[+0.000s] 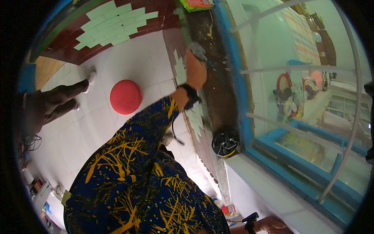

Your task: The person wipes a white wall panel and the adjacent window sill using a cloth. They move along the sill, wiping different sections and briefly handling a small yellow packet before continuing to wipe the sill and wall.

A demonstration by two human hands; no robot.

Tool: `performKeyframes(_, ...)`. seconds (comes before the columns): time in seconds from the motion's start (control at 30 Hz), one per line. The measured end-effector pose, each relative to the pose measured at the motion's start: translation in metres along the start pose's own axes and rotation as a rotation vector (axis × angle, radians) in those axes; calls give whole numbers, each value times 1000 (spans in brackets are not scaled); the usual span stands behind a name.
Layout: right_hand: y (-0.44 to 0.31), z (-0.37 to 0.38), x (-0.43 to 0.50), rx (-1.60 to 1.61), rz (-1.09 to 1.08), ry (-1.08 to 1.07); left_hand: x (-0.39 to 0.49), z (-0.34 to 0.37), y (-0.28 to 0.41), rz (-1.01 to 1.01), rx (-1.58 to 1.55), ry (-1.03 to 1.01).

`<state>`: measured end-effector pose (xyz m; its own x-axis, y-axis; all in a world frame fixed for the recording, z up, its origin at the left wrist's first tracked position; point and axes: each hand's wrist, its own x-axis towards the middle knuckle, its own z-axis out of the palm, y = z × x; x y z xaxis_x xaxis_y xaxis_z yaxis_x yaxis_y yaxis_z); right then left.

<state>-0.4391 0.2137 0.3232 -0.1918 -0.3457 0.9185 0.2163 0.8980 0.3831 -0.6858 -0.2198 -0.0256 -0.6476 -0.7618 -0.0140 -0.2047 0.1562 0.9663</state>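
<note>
My left hand (196, 68) reaches over the dark, dirty window sill (220, 96) and is closed on a grey cloth (197, 51). The cloth touches or hovers over the sill; which one is unclear. Bits of debris lie scattered on the sill. A round black object with metal wire parts and a yellow edge (226, 142) stands at its near end. My right hand (271, 224) is low in the view, at a white panel or ledge (257, 181); its fingers are partly hidden at the dark rim. Both wrists wear black straps with a small device.
A blue window frame (244, 96) with curved metal bars (355, 87) runs along the right. A red round stool (126, 97) stands on the tiled floor. Another person's legs (62, 99) are at the left. A green and red packet (197, 4) lies at the sill's far end.
</note>
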Motion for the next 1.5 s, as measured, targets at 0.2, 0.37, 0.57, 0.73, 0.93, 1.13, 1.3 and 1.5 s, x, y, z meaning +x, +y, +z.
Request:
performKeyframes(0.2,2,0,2,22,-6,25,-104,-10,-19,-196,-220,-388)
performKeyframes(0.37,8,4,0,-13,-49,47,-12,10,-48,26,160,-496)
performKeyframes(0.57,8,3,3,-253,-232,30,169,20,-66,-103,67,-215)
performKeyframes(0.73,3,-5,10,-206,-221,5,177,-6,-36,-33,17,-114)
performKeyframes(0.93,2,0,6,-115,-149,37,27,-50,19,451,895,-465)
performKeyframes(1.13,0,-3,7,-76,-103,41,40,-54,43,892,1042,-705)
performKeyframes(1.3,14,-9,-16,21,168,-61,101,-12,16,897,961,-450)
performKeyframes(1.5,39,-24,-55,25,113,-46,141,-3,-11,706,533,-807)
